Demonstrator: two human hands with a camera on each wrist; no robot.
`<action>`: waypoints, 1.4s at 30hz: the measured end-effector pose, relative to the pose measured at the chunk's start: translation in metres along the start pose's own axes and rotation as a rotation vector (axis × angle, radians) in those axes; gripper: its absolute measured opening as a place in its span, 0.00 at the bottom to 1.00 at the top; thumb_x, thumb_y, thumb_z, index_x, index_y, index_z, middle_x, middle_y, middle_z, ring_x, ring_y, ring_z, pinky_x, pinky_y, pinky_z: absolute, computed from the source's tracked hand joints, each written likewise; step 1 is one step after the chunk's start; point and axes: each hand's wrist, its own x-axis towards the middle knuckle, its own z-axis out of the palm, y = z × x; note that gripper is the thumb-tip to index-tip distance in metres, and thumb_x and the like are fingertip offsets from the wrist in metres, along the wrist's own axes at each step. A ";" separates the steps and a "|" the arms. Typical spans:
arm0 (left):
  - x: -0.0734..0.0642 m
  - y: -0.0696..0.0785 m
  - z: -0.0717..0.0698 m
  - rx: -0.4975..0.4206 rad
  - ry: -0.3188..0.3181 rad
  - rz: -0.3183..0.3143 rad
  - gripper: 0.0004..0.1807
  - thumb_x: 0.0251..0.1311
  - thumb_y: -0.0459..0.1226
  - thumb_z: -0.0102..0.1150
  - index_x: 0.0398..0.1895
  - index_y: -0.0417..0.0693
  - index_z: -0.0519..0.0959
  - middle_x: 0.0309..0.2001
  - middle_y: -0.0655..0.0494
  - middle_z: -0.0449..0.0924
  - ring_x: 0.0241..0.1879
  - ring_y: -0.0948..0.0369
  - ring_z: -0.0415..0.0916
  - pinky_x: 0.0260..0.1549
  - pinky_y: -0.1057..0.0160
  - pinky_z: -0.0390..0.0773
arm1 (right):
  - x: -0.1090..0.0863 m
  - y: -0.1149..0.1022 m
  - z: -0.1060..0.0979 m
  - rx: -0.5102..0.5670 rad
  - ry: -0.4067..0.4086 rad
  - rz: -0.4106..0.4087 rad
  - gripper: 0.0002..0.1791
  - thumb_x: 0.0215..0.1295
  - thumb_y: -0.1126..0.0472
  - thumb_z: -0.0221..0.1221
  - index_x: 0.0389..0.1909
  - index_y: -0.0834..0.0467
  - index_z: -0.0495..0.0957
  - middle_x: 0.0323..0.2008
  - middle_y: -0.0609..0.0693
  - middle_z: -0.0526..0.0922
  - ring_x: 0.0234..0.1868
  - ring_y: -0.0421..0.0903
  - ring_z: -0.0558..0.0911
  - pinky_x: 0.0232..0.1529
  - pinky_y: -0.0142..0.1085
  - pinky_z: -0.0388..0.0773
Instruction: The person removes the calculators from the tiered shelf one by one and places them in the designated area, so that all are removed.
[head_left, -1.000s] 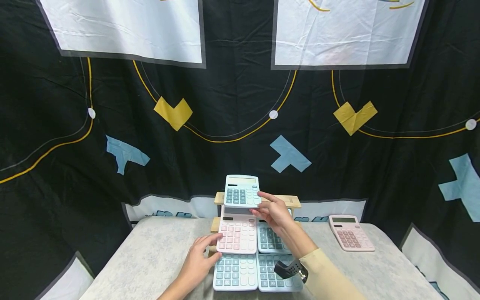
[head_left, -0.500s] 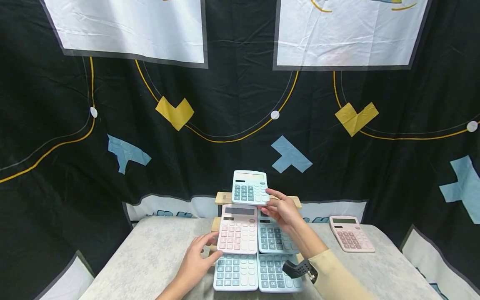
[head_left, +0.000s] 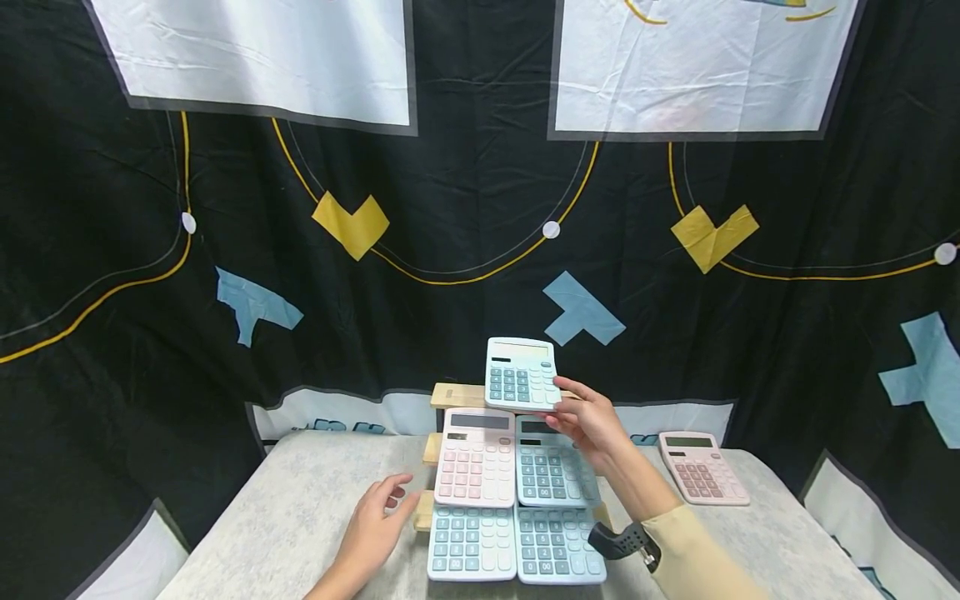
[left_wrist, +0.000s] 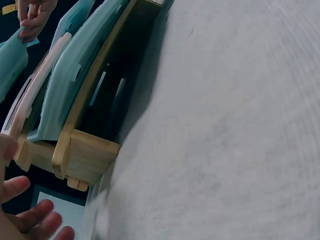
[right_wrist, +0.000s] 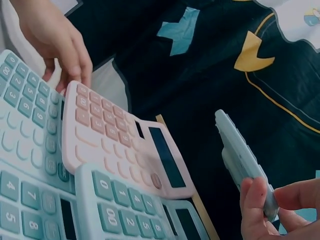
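My right hand [head_left: 592,423] pinches a light blue calculator [head_left: 521,372] by its right edge, holding it up over the top of a wooden tiered rack [head_left: 459,395]. In the right wrist view that calculator [right_wrist: 245,160] shows edge-on between thumb and fingers. A pink calculator [head_left: 476,458] stands on the rack's middle tier, beside a blue calculator [head_left: 553,467]. Two more blue calculators, one at left [head_left: 472,546] and one at right [head_left: 560,547], lean on the lowest tier. My left hand [head_left: 372,525] is beside the rack's left side, fingers loosely bent and holding nothing.
Another pink calculator [head_left: 703,468] lies on the grey-white table [head_left: 315,475] to the right of the rack. A black cloth [head_left: 465,208] with yellow and blue patches hangs behind the table. A black watch-like band [head_left: 621,540] is on the right wrist.
My right hand has carried the blue calculator to the right and slightly up, above the middle of the rack. My left hand has drawn away from the pink calculator, leftward.
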 end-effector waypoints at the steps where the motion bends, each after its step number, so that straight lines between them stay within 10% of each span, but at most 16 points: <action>1: 0.000 -0.001 0.000 0.001 -0.013 -0.018 0.22 0.68 0.48 0.61 0.60 0.50 0.79 0.47 0.53 0.81 0.44 0.60 0.75 0.43 0.57 0.76 | -0.001 -0.001 -0.002 -0.001 0.004 0.002 0.27 0.70 0.68 0.55 0.69 0.55 0.70 0.60 0.61 0.78 0.43 0.49 0.87 0.42 0.30 0.83; 23: 0.003 -0.020 0.007 -0.279 -0.253 -0.128 0.23 0.65 0.38 0.60 0.63 0.42 0.76 0.40 0.52 0.80 0.36 0.58 0.78 0.27 0.59 0.80 | -0.011 -0.014 -0.045 -0.036 0.018 -0.001 0.32 0.71 0.72 0.51 0.75 0.57 0.63 0.64 0.62 0.74 0.42 0.46 0.89 0.39 0.26 0.82; 42: 0.001 -0.020 0.010 -0.415 -0.314 -0.164 0.24 0.65 0.38 0.60 0.63 0.40 0.76 0.38 0.51 0.82 0.36 0.56 0.79 0.25 0.60 0.80 | -0.023 -0.025 -0.098 -0.029 0.062 0.058 0.34 0.74 0.69 0.50 0.78 0.54 0.56 0.69 0.61 0.66 0.45 0.46 0.88 0.41 0.25 0.81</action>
